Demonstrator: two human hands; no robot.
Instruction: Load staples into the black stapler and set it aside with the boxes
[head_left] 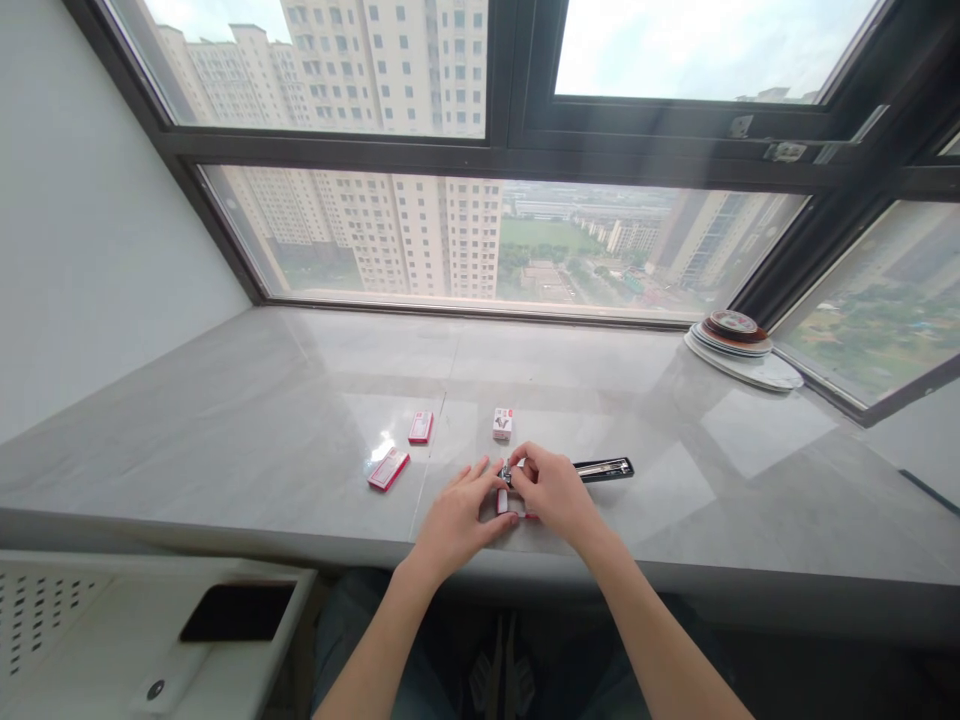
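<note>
Head view: left hand (pixel 457 515) and right hand (pixel 551 490) pinch a small box (pixel 504 500) beside an open stapler (pixel 604 469); three boxes (pixel 420 427) lie untouched on the table (pixel 225 420).

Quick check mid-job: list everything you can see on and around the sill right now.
flat red boxes: 2, red and white, lying left of the hands
upright box: 1, white and red, just beyond the hands
small red box: 1, partly hidden between the hands
stapler: 1, black, opened flat, stretching right from the hands
plates: a stack, white and brown, far right corner
sill: 1, grey marble
phone: 1, black, on white stand lower left
left hand: touching the small red box
right hand: pinching at the stapler's near end
</note>
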